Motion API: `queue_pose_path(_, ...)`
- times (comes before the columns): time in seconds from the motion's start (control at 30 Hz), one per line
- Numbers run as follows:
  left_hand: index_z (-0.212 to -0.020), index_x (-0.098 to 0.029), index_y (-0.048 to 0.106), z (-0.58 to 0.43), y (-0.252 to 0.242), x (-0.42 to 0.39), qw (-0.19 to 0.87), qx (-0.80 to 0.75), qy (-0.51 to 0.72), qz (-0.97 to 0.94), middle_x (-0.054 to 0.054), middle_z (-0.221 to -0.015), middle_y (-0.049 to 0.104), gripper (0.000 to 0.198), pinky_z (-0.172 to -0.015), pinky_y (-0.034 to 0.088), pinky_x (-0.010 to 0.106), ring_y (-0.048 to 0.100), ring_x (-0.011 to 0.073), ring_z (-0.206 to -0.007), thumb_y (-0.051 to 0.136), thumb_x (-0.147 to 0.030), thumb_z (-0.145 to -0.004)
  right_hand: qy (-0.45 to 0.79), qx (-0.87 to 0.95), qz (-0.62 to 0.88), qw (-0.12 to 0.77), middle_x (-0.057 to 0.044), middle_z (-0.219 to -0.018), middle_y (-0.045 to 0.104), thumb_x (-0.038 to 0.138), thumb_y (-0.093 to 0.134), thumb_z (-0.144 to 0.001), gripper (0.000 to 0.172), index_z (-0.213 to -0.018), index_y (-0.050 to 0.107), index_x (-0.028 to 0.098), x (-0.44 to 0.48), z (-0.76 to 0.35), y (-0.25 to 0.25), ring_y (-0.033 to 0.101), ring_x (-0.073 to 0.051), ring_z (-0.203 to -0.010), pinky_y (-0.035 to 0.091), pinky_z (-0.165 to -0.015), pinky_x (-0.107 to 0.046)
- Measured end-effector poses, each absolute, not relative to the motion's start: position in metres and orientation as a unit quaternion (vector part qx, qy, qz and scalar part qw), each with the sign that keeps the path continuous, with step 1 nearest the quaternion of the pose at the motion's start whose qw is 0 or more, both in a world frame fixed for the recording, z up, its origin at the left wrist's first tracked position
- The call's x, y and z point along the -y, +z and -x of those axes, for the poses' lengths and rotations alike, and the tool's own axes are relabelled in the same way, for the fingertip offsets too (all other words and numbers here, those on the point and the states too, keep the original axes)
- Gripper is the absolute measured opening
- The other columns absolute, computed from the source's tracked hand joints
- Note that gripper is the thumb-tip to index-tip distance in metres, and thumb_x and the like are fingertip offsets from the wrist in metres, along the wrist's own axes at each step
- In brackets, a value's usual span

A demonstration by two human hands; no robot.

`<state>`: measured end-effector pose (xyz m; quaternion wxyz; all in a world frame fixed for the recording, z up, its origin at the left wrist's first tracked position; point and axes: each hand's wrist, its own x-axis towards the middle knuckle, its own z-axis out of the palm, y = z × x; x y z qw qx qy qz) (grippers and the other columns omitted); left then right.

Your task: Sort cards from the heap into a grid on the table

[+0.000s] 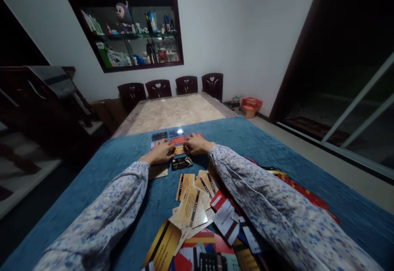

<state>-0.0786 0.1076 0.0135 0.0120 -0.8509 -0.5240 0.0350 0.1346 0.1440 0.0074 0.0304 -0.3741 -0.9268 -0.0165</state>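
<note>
Both of my arms, in flowered sleeves, reach forward over a blue cloth (123, 156). My left hand (160, 153) and my right hand (194, 144) lie close together, fingers curled down onto a gold card (179, 150) between them. A red card (178, 140) and two dark cards (168, 134) lie just beyond my fingers. A black card (181, 162) sits right behind my hands. Whether either hand actually grips the gold card is hidden by the fingers.
A loose heap of several plastic cards (197, 213) covers the cloth near me. More red cards (304, 193) trail along the right. Beyond the cloth runs a bare marble tabletop (175, 113) with dark chairs (184, 84), a wall cabinet (132, 29), and red baskets (250, 106) on the floor.
</note>
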Motion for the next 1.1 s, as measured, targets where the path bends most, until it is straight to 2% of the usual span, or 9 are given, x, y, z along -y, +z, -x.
queue_pose_path(0.17,-0.107,-0.021,0.065,0.077,0.015,-0.103,0.022,0.528,0.036,0.848,0.013,-0.114,0.063,0.026,-0.096,0.032,0.051,0.041,0.0363,-0.121,0.056,-0.034,-0.086,-0.025,0.925,0.377,0.043,-0.013,-0.13,0.061,0.035,0.063,-0.086,0.045,-0.129,0.061,0.023,-0.135,-0.159,0.025,0.047,-0.033,-0.118,0.043,-0.089,-0.043)
queue_pose_path(0.3,-0.102,-0.02,0.065,0.078,0.015,-0.101,0.047,0.516,0.018,0.855,0.014,-0.116,0.063,0.023,-0.094,0.033,0.051,0.04,0.0372,-0.124,0.055,-0.035,-0.087,-0.045,0.92,0.386,0.051,-0.012,-0.123,0.066,0.031,0.067,-0.085,0.037,-0.121,0.067,0.022,-0.126,-0.196,0.041,0.047,-0.032,-0.116,0.042,-0.086,-0.042)
queue_pose_path(0.5,-0.111,-0.021,0.067,0.07,0.015,-0.102,0.097,0.493,-0.042,0.864,0.014,-0.124,0.062,0.027,-0.099,0.032,0.054,0.04,0.0371,-0.128,0.055,-0.031,-0.089,-0.063,0.904,0.415,0.076,-0.011,-0.115,0.069,0.025,0.066,-0.087,0.026,-0.113,0.071,0.022,-0.099,-0.26,0.051,0.051,-0.029,-0.11,0.039,-0.08,-0.038)
queue_pose_path(0.67,-0.114,-0.022,0.066,0.04,0.02,-0.092,0.126,0.424,-0.078,0.894,0.012,-0.126,0.062,0.026,-0.101,0.033,0.055,0.042,0.0355,-0.128,0.055,-0.025,-0.09,-0.082,0.882,0.459,0.067,-0.011,-0.11,0.07,0.026,0.064,-0.088,0.024,-0.11,0.071,0.022,-0.07,-0.301,0.046,0.051,-0.029,-0.11,0.037,-0.078,-0.035)
queue_pose_path(0.87,-0.131,-0.022,0.055,-0.016,0.023,-0.068,0.121,0.334,-0.066,0.932,0.013,-0.136,0.056,0.042,-0.103,0.035,0.053,0.042,0.0332,-0.13,0.057,-0.02,-0.089,-0.071,0.848,0.524,0.037,-0.01,-0.109,0.07,0.027,0.062,-0.088,0.025,-0.111,0.071,0.023,-0.047,-0.341,0.025,0.054,-0.027,-0.106,0.039,-0.077,-0.034)
queue_pose_path(1.1,-0.136,-0.019,0.051,-0.073,0.019,-0.048,0.089,0.259,-0.052,0.96,0.013,-0.139,0.056,0.049,-0.105,0.033,0.051,0.04,0.034,-0.133,0.06,-0.033,-0.09,-0.04,0.845,0.533,0.02,-0.012,-0.107,0.071,0.027,0.057,-0.091,0.025,-0.111,0.071,0.02,-0.031,-0.363,0.015,0.057,-0.027,-0.099,0.041,-0.077,-0.035)
